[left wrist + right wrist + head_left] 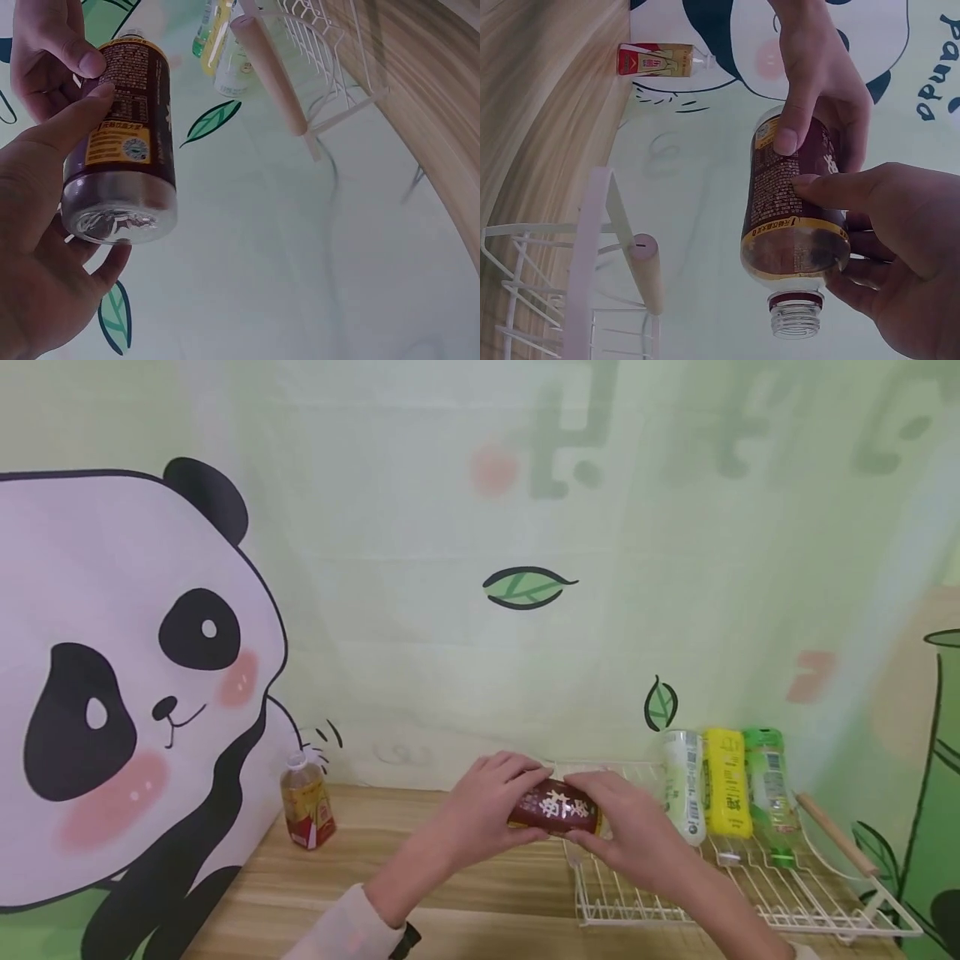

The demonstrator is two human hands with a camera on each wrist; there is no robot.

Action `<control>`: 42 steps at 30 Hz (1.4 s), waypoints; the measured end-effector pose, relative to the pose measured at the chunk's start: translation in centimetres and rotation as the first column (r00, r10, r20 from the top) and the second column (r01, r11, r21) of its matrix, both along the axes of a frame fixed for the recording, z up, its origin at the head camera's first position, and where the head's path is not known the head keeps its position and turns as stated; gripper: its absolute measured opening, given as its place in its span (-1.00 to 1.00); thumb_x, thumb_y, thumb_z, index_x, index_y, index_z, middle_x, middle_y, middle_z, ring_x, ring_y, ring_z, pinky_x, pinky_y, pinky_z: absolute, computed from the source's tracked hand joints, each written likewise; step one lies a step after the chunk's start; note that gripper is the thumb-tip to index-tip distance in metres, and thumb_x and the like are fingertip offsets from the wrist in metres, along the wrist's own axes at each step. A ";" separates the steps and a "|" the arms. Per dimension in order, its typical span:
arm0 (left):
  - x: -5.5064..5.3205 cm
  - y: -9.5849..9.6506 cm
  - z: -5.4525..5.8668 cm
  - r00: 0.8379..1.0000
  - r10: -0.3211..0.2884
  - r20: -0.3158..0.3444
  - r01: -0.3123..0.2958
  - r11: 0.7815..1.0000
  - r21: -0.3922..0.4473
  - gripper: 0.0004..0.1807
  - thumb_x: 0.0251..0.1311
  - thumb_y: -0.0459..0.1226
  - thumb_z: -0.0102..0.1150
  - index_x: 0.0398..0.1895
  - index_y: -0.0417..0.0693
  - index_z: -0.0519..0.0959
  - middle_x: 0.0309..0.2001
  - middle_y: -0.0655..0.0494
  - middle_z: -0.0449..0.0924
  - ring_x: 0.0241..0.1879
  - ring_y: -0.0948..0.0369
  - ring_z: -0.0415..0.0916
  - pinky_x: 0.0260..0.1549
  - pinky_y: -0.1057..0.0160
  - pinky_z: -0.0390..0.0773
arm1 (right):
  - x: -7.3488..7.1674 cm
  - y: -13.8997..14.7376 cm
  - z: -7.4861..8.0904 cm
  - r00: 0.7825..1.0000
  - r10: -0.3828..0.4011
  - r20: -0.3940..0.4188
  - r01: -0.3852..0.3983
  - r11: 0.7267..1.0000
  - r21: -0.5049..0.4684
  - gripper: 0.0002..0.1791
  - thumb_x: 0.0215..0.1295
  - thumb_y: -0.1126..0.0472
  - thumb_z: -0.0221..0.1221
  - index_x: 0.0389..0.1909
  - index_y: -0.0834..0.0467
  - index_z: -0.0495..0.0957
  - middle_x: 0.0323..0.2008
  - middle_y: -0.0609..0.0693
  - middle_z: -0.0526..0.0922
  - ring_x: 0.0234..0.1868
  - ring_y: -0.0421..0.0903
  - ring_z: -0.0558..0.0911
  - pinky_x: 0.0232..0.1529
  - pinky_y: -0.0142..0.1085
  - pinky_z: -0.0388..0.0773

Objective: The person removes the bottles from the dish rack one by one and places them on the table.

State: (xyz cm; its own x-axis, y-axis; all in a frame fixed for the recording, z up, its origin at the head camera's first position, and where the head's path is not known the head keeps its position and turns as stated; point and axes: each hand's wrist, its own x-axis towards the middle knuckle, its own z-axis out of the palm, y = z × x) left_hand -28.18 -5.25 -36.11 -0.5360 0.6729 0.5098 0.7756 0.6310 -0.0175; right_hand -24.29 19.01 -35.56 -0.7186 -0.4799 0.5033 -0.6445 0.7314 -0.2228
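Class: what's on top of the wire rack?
A white-labelled bottle, a yellow one and a green one. The right hand and forearm hide part of the rack and anything there.

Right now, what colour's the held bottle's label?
Maroon label with yellow parts, clearest in left wrist view.

Sideways word "panda" [940,71], last letter resembling "o", is being shown on wall [705,195]. On dark-red bottle [557,807], large white Chinese characters are being displayed, 梅 being made out. Small print and yellow panel [112,144] on its label [136,82] are being blurred. Lettering on red-and-yellow bottle [308,810] and yellow bottle [726,785] is being rendered too small for reading.
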 end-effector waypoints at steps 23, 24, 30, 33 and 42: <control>0.0 0.0 -1.5 0.998 -0.003 0.069 0.003 1.000 0.000 -0.16 0.12 0.08 0.60 0.42 -0.02 0.51 0.29 0.17 0.57 0.27 0.18 0.49 0.28 0.09 0.55 | -0.4 -0.2 -1.0 0.998 0.036 -0.046 -0.033 0.998 0.061 -0.32 0.20 0.10 0.57 0.32 0.12 0.57 0.19 -0.03 0.67 0.17 -0.06 0.66 0.12 -0.13 0.71; 0.0 0.1 -1.5 0.998 -0.006 0.067 0.006 1.000 0.001 -0.16 0.12 0.09 0.60 0.42 -0.02 0.51 0.28 0.17 0.57 0.26 0.18 0.49 0.27 0.10 0.56 | -0.3 -0.1 -1.1 0.998 0.036 -0.046 -0.034 0.998 0.062 -0.32 0.20 0.10 0.57 0.32 0.12 0.57 0.19 -0.03 0.67 0.17 -0.06 0.66 0.12 -0.14 0.72; -0.3 0.0 -1.7 0.998 -0.021 0.066 0.020 1.000 0.004 -0.15 0.10 0.17 0.57 0.40 0.01 0.53 0.25 0.20 0.58 0.22 0.21 0.52 0.22 0.14 0.59 | -0.4 0.0 -1.3 0.998 0.041 -0.051 -0.038 0.997 0.065 -0.33 0.20 0.08 0.57 0.31 0.10 0.58 0.17 -0.04 0.68 0.16 -0.08 0.67 0.12 -0.15 0.72; -0.4 -0.2 -1.7 0.997 -0.020 0.077 0.019 1.000 0.009 -0.15 0.08 0.17 0.58 0.39 0.03 0.53 0.25 0.22 0.58 0.20 0.23 0.51 0.22 0.15 0.59 | -0.4 -0.1 -1.4 0.997 0.040 -0.063 -0.036 0.997 0.069 -0.33 0.20 0.05 0.56 0.31 0.10 0.58 0.17 -0.04 0.68 0.14 -0.08 0.68 0.10 -0.15 0.72; -0.4 -0.3 -1.4 0.996 -0.018 0.083 0.018 1.000 -0.003 -0.17 0.09 0.18 0.57 0.38 0.05 0.54 0.25 0.22 0.58 0.18 0.24 0.51 0.21 0.15 0.59 | -0.5 -0.2 -1.6 0.998 0.028 -0.064 -0.024 0.998 0.060 -0.31 0.20 0.03 0.57 0.32 0.10 0.57 0.17 -0.04 0.69 0.14 -0.08 0.68 0.10 -0.14 0.72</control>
State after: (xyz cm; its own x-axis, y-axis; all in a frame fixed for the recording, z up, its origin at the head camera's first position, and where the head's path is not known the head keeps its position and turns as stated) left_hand -28.55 -5.55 -37.50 -0.5643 0.6845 0.4616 0.7857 0.6169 0.0457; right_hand -24.81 18.83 -37.13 -0.6724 -0.5279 0.5188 -0.6749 0.7251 -0.1368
